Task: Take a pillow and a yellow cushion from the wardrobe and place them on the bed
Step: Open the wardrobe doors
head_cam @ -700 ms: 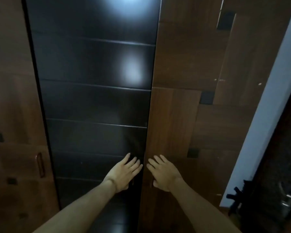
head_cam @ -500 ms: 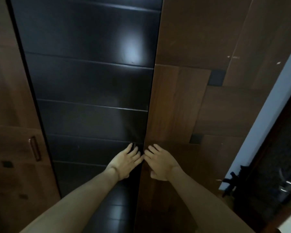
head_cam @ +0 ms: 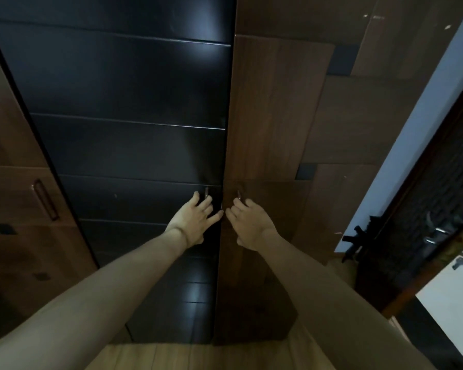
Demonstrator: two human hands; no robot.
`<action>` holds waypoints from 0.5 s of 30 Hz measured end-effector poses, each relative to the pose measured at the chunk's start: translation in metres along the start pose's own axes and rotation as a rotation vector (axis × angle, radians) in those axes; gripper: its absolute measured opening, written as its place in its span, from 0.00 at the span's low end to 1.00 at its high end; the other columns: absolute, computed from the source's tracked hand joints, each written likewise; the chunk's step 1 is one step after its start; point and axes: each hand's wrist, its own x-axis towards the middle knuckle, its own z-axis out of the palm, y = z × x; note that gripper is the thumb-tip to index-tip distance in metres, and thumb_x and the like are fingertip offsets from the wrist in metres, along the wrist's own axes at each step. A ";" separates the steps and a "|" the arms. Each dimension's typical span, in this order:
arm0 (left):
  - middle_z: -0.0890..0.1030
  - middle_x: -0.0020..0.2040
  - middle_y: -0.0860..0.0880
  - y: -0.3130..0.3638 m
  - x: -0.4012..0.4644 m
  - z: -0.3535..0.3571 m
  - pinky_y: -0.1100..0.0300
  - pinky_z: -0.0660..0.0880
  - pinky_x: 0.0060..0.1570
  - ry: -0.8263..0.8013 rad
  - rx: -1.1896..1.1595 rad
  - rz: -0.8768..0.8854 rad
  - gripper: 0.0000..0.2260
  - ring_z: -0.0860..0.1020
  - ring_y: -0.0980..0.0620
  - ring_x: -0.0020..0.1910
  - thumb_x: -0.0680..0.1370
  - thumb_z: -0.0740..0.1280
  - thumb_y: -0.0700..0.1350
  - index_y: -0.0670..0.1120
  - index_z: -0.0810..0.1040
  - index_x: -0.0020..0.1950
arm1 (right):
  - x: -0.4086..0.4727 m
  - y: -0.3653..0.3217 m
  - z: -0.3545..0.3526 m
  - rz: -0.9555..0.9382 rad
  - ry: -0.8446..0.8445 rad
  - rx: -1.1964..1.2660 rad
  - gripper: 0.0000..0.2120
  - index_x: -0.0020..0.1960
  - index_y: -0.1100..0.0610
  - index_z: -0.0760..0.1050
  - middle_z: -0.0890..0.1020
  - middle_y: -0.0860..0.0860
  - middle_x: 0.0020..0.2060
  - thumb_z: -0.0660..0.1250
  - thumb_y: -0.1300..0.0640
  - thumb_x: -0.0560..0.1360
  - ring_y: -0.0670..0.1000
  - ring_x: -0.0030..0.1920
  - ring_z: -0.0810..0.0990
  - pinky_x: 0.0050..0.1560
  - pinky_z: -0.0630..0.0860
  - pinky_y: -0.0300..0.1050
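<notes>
The wardrobe fills the view with both middle doors closed: a glossy black door [head_cam: 134, 145] on the left and a brown wood door [head_cam: 273, 116] on the right. My left hand [head_cam: 195, 221] has its fingers curled on the black door's small metal handle [head_cam: 206, 191]. My right hand [head_cam: 250, 222] has its fingers curled on the wood door's handle [head_cam: 239, 194]. The two hands sit side by side at the seam between the doors. No pillow, yellow cushion or bed is in view.
Another brown wardrobe door with a dark handle [head_cam: 45, 200] stands at the left. To the right are a pale wall strip [head_cam: 401, 145] and a dark room door with a metal lever [head_cam: 439, 233]. Wood-look floor [head_cam: 187, 356] lies below.
Both hands have moved up the doors from lying flat near the seam and have closed their fingers on the handles. The view has tilted down, showing the floor.
</notes>
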 end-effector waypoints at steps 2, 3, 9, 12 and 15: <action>0.59 0.79 0.39 0.005 -0.008 -0.006 0.37 0.49 0.74 -0.007 -0.002 -0.004 0.35 0.49 0.38 0.79 0.82 0.55 0.60 0.47 0.42 0.81 | -0.006 -0.004 -0.004 0.021 -0.035 0.004 0.38 0.78 0.61 0.56 0.64 0.59 0.75 0.63 0.41 0.77 0.59 0.77 0.57 0.72 0.59 0.57; 0.58 0.79 0.39 0.007 -0.013 -0.008 0.37 0.49 0.74 -0.009 -0.001 -0.004 0.34 0.49 0.38 0.79 0.82 0.54 0.60 0.48 0.42 0.81 | -0.010 -0.006 -0.005 0.027 -0.041 0.002 0.38 0.78 0.61 0.55 0.64 0.59 0.75 0.63 0.41 0.78 0.60 0.77 0.56 0.73 0.58 0.57; 0.57 0.79 0.39 0.017 -0.054 -0.015 0.36 0.49 0.74 0.018 -0.010 -0.005 0.32 0.48 0.38 0.79 0.83 0.54 0.58 0.47 0.46 0.81 | -0.039 -0.020 -0.015 0.068 -0.057 0.003 0.39 0.78 0.61 0.56 0.62 0.59 0.76 0.64 0.40 0.77 0.60 0.77 0.54 0.74 0.57 0.58; 0.56 0.80 0.38 0.023 -0.080 -0.020 0.35 0.49 0.74 0.021 -0.018 0.007 0.31 0.48 0.39 0.79 0.83 0.54 0.58 0.46 0.47 0.81 | -0.052 -0.029 -0.018 0.075 -0.052 0.003 0.39 0.79 0.62 0.54 0.60 0.60 0.77 0.61 0.40 0.78 0.60 0.78 0.51 0.74 0.55 0.59; 0.57 0.79 0.36 0.032 -0.109 -0.032 0.33 0.49 0.74 -0.011 0.004 0.010 0.32 0.48 0.36 0.79 0.83 0.54 0.58 0.45 0.48 0.81 | -0.067 -0.032 -0.015 0.033 -0.041 0.051 0.42 0.79 0.63 0.53 0.59 0.61 0.78 0.59 0.36 0.76 0.61 0.78 0.50 0.74 0.53 0.61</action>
